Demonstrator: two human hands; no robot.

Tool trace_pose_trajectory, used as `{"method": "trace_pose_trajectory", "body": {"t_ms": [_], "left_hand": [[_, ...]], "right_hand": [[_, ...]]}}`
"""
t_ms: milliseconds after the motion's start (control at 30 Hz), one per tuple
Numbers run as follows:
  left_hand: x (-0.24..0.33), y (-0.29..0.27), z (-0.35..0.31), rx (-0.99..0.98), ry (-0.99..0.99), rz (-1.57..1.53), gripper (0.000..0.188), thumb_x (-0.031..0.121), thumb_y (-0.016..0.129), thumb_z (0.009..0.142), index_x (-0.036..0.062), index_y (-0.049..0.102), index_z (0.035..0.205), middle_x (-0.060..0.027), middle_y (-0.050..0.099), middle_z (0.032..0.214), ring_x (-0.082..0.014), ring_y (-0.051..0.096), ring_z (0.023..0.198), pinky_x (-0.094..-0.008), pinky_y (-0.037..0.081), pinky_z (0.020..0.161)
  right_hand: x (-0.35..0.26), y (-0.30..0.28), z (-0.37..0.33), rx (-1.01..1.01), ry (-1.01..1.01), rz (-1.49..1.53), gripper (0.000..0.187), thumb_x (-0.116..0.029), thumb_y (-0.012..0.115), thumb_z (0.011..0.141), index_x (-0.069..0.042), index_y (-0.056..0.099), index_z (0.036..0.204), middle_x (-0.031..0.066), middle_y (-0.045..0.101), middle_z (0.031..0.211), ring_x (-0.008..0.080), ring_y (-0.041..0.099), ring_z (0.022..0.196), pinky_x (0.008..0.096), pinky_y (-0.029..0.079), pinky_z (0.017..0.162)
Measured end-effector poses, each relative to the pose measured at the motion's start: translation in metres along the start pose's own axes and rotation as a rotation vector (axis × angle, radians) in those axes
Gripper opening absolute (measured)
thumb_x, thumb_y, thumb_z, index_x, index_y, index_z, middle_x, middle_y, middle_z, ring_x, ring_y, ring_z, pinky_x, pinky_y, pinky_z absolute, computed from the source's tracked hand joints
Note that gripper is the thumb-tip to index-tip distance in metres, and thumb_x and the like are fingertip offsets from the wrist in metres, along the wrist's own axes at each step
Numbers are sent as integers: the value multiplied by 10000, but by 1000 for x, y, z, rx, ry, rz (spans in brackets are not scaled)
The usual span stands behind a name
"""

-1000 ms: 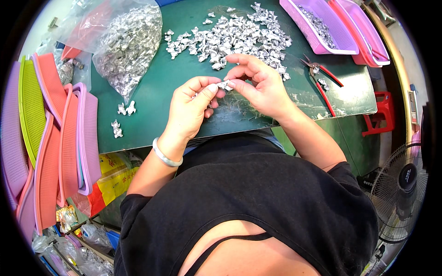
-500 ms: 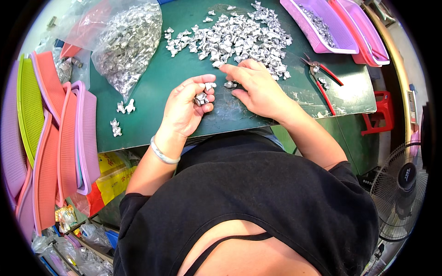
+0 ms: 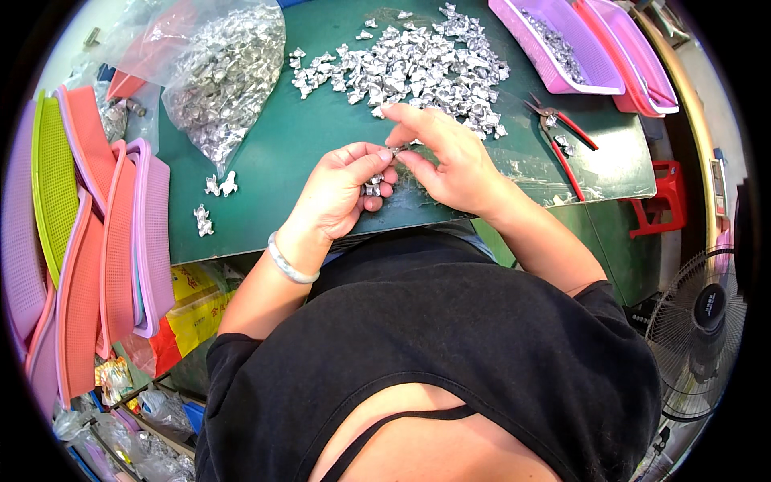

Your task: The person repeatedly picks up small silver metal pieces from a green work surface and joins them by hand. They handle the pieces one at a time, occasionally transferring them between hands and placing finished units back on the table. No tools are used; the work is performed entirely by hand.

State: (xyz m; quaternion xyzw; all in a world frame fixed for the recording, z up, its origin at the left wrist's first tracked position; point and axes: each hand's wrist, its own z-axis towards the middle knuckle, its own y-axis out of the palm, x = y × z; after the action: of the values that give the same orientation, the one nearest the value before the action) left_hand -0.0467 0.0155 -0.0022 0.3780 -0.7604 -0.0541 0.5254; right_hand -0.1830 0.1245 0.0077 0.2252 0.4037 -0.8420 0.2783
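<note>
My left hand [image 3: 347,186] is closed around small silver metal figurines [image 3: 373,186], partly hidden by its fingers. At its thumb tip is another small metal piece [image 3: 394,150]. My right hand [image 3: 450,161] meets it there, thumb and a finger pinching the piece, while another finger stretches toward the pile. That pile of silver figurines [image 3: 418,72] spreads over the green table [image 3: 265,173] just beyond my hands. A few loose figurines [image 3: 203,220] lie at the left. Red-handled pliers [image 3: 562,145] rest open on the right.
A clear plastic bag [image 3: 225,88] full of figurines stands at the back left. Stacked pink, purple and green baskets [image 3: 116,241] crowd the left edge. A purple basket [image 3: 562,48] with metal parts sits at the back right. A red stool [image 3: 662,201] and a fan [image 3: 699,329] stand at the right.
My left hand has moved right and slightly down to meet my right hand. The small piece near my right thumb is now between both hands' fingertips.
</note>
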Motion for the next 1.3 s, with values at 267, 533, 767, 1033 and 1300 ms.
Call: {"method": "trace_pose_trajectory", "body": {"t_ms": [267, 533, 767, 1033, 1300], "left_hand": [[1, 4, -3, 56, 70, 57, 93, 122, 549, 848, 37, 567, 881, -15, 551, 700, -73, 484, 561, -160, 344, 442], [-12, 8, -3, 165, 505, 503, 156, 73, 537, 849, 12, 590, 983, -1, 557, 732, -39, 487, 600, -153, 367, 474], [-8, 12, -7, 32, 239, 28, 189, 102, 533, 860, 24, 566, 1029, -14, 557, 751, -60, 486, 605, -165, 364, 476], [-6, 3, -3, -20, 127, -142, 184, 120, 538, 859, 32, 562, 1019, -18, 557, 774, -77, 495, 653, -183, 376, 499], [-6, -8, 4, -42, 95, -327, 176, 148, 488, 818, 20, 530, 932, -109, 565, 828, -181, 530, 697, -255, 435, 535]], "right_hand": [[6, -2, -10, -37, 364, 466, 507, 62, 534, 788, -36, 373, 1259, 57, 565, 900, 93, 545, 813, 229, 436, 737], [3, -3, -11, 16, 373, 579, 508, 72, 528, 793, -19, 354, 1262, 57, 567, 897, 97, 547, 849, 232, 432, 781], [2, 0, -16, 52, 327, 542, 527, 73, 542, 786, -22, 348, 1267, 65, 573, 911, 109, 558, 843, 251, 442, 783], [8, -5, -11, 54, 263, 296, 515, 53, 575, 753, -42, 407, 1231, 64, 592, 893, 134, 563, 849, 264, 440, 763], [21, -11, -10, -119, 132, -241, 485, 33, 593, 680, -65, 485, 1142, 74, 602, 875, 243, 536, 792, 335, 437, 720]]}}
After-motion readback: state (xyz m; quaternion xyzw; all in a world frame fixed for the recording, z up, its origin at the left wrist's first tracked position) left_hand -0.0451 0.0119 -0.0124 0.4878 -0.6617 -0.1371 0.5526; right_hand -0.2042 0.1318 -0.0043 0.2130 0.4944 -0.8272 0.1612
